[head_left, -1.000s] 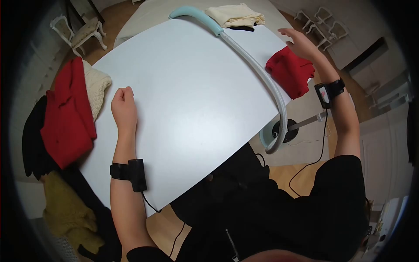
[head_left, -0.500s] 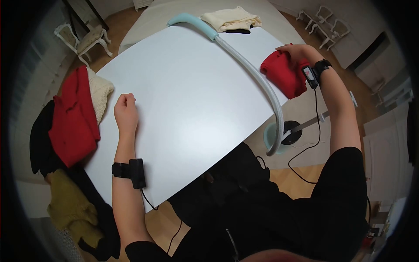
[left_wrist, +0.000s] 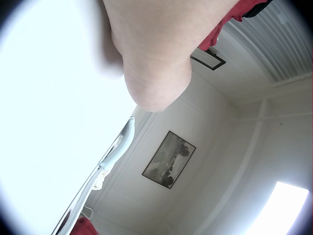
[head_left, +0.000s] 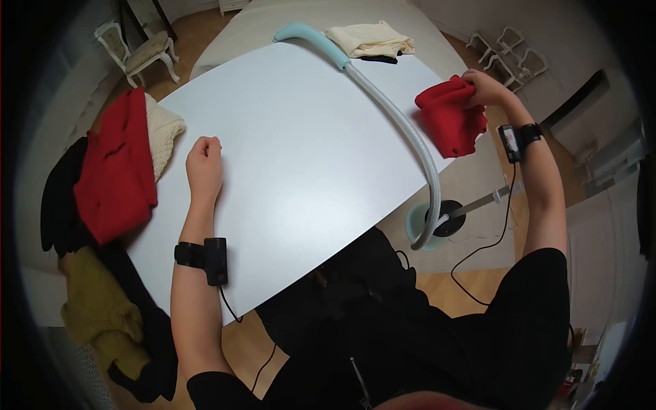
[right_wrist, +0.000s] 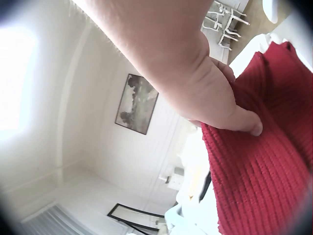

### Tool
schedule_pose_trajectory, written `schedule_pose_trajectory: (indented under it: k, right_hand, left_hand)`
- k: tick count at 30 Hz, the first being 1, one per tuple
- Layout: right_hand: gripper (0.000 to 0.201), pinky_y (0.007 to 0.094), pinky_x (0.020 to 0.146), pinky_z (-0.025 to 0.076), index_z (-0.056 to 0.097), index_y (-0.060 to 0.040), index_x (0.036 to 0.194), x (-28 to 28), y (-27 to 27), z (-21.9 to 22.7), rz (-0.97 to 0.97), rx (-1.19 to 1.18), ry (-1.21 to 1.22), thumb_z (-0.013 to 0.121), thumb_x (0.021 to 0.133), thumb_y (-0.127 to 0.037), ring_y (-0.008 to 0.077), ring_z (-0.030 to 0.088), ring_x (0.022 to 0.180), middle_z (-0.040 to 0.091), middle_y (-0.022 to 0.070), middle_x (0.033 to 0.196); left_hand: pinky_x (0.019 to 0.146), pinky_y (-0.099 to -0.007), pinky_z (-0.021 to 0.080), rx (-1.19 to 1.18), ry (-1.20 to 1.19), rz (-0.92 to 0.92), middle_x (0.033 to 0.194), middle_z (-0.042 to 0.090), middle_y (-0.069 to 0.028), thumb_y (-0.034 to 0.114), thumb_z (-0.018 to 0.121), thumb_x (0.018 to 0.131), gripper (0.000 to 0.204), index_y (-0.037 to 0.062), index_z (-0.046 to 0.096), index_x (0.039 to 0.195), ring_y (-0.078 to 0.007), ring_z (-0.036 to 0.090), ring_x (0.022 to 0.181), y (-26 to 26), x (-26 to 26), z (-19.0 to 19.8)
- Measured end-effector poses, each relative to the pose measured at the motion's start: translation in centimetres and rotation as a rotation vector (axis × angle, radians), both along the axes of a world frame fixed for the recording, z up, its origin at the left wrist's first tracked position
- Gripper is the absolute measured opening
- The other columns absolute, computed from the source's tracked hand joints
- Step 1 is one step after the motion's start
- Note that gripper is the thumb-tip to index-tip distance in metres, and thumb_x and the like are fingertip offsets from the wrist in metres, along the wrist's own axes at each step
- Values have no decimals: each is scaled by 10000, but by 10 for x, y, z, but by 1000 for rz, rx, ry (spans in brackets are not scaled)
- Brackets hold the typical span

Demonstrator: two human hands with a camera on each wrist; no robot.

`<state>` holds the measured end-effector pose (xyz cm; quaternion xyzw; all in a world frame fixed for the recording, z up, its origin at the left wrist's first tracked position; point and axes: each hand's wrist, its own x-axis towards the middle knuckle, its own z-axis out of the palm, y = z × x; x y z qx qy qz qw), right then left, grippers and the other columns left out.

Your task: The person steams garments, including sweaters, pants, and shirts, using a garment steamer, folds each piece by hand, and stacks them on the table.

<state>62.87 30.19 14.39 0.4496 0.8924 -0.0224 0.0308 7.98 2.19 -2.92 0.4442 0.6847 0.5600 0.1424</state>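
In the head view my right hand [head_left: 486,89] pinches the upper right edge of a red ribbed knit garment [head_left: 447,119] at the table's far right corner. The right wrist view shows the thumb [right_wrist: 252,125] pressed on the ribbing; the other fingers are mostly hidden behind the fabric. That edge is lifted, and the cloth hangs in loose folds. My left hand [head_left: 205,167] is over the left part of the white table [head_left: 294,171], fingers curled in and nothing visible in it. Nearest to it are a cream knit [head_left: 164,130] and a larger red garment [head_left: 116,171].
A pale blue steamer head [head_left: 314,42] with a grey hose [head_left: 403,123] crosses the right side of the table. Folded cream clothing [head_left: 369,39] lies at the far edge. Black and olive garments [head_left: 102,301] hang at the left, and the steamer's pole [head_left: 482,199] stands at right.
My right hand came down from above the small red garment, reached its far edge, and now holds that edge raised. The left hand has stayed nearly in place.
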Motion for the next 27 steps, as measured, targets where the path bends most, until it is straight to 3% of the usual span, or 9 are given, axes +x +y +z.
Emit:
schedule_pose_trajectory:
  k: [2, 4, 8, 13, 15, 20, 22, 23, 27]
  right_hand:
    - [503, 372, 898, 505, 663, -1, 1044, -4, -22, 37, -54, 71, 34, 834, 588, -130, 304, 619, 1005, 630, 128, 1057]
    - [508, 350, 888, 514, 654, 3, 1072, -17, -53, 76, -86, 78, 175, 826, 609, -119, 270, 647, 957, 659, 111, 1001]
    - [541, 300, 795, 557, 593, -11, 1198, -53, -105, 130, -75, 106, 329, 771, 696, -99, 166, 634, 936, 623, 63, 1066]
    - [548, 298, 855, 545, 595, 11, 1209, -127, -151, 145, 180, -113, 404, 765, 722, -176, 164, 657, 928, 671, 73, 1029]
    - [565, 312, 847, 548, 615, 39, 1186, -173, -143, 116, 344, -289, 401, 780, 722, -236, 177, 675, 899, 698, 96, 1010]
    - [566, 316, 920, 493, 626, 38, 1154, -303, -144, 27, 347, -467, 135, 782, 745, -322, 198, 642, 993, 679, 136, 1067]
    - [596, 327, 965, 467, 599, 28, 1232, -352, -132, -35, 452, -432, 161, 764, 791, -338, 211, 620, 1074, 667, 137, 1129]
    - [596, 327, 965, 467, 599, 28, 1232, -360, -129, -51, 467, -433, 168, 764, 791, -338, 211, 620, 1074, 667, 137, 1129]
    - [764, 356, 1101, 378, 473, -26, 1418, -363, -118, -86, 724, -787, 545, 790, 778, -297, 240, 522, 1252, 562, 142, 1347]
  left_hand:
    - [562, -272, 330, 19, -21, -4, 633, 432, 30, 221, 539, 983, 287, 11, 554, 788, -74, 363, 606, 1, -2, -5]
    - [561, -276, 331, 17, -4, -8, 634, 428, 28, 223, 536, 983, 286, 13, 553, 789, -78, 362, 604, 2, -1, -5]
    - [556, -273, 327, 30, -26, -3, 627, 414, 26, 217, 549, 977, 276, 14, 550, 790, -76, 354, 599, 5, -3, -8]
    - [595, -283, 431, 98, 12, 10, 673, 582, -30, 199, 613, 937, 233, -15, 634, 847, -96, 487, 636, 6, 2, -10]
    - [625, -294, 453, 180, -35, -4, 689, 605, -51, 197, 617, 933, 213, -6, 641, 871, -117, 512, 652, 7, 8, -10]
    - [818, -326, 481, 232, -212, 21, 985, 652, -118, 207, 596, 938, 264, 6, 611, 1107, -202, 595, 905, -2, 14, -7]
    - [945, -370, 450, 363, 59, 156, 1144, 621, -166, 193, 586, 933, 332, 4, 585, 1207, -286, 571, 1080, -19, 14, -8]
    - [1032, -414, 399, 250, 156, 108, 1253, 582, -199, 245, 604, 908, 448, 8, 555, 1284, -343, 519, 1205, -30, 14, 0]
    - [1054, -454, 372, 31, 524, -44, 1300, 575, -196, 406, 674, 828, 670, 13, 518, 1347, -351, 482, 1270, -43, 23, 20]
